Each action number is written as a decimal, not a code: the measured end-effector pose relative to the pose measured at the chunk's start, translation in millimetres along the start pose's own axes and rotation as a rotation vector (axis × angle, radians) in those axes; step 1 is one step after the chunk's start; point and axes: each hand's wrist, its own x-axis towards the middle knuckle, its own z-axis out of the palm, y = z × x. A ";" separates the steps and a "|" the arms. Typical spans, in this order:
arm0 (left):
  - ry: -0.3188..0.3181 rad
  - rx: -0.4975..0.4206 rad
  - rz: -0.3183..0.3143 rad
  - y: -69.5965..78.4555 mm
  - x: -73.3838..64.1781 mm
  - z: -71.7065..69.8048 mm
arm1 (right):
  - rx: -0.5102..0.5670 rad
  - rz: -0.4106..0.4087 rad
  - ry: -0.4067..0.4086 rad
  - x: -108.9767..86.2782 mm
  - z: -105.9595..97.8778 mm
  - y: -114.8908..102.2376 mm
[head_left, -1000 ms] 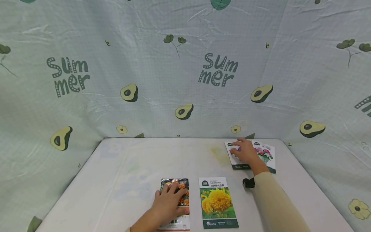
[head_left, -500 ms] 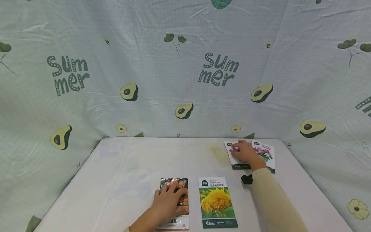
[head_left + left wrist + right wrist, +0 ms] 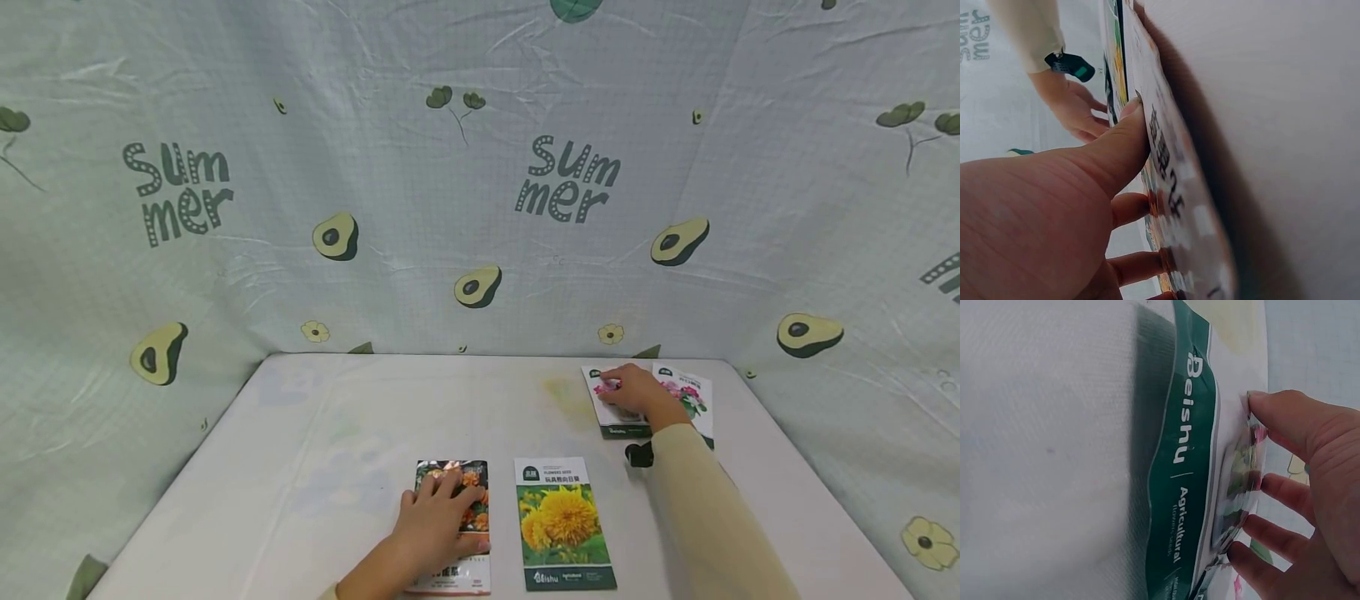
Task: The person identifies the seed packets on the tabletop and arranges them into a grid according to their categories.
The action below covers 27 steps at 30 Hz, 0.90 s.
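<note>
Orange-flower seed packet [image 3: 475, 525] lies flat at the front of the table, under the spread fingers of my left hand [image 3: 435, 525]. In the left wrist view its thumb and fingertips press on the face of that packet [image 3: 1175, 187]. At the far right, my right hand [image 3: 637, 393] rests its fingertips on a white seed packet with pink flowers [image 3: 618, 429]. The right wrist view shows its green "Beishu" band, with thumb and fingers of the right hand [image 3: 1310, 487] spread on the printed face. The hand covers much of this packet.
A yellow-flower seed packet [image 3: 566, 529] lies between the two hands, near the front. Another pink-flower packet [image 3: 693, 400] lies beside the one at the right hand, its inner side hidden by the hand. A printed sheet [image 3: 405, 192] hangs behind the white table [image 3: 337, 442].
My right hand has lowered onto the pink-flower packet, its thumb and fingers drawing closer together. My left hand stays on the orange-flower packet.
</note>
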 end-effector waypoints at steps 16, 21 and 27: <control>-0.004 -0.008 -0.008 0.3 1.3 0.9 | -0.116 -0.019 -0.027 -3.2 1.4 -5.1; -0.011 -0.016 -0.017 1.7 1.5 0.2 | -0.145 -0.033 0.004 1.4 6.5 -1.3; -0.011 -0.023 -0.021 2.6 0.8 -0.5 | -0.176 -0.052 0.003 4.0 7.0 -4.2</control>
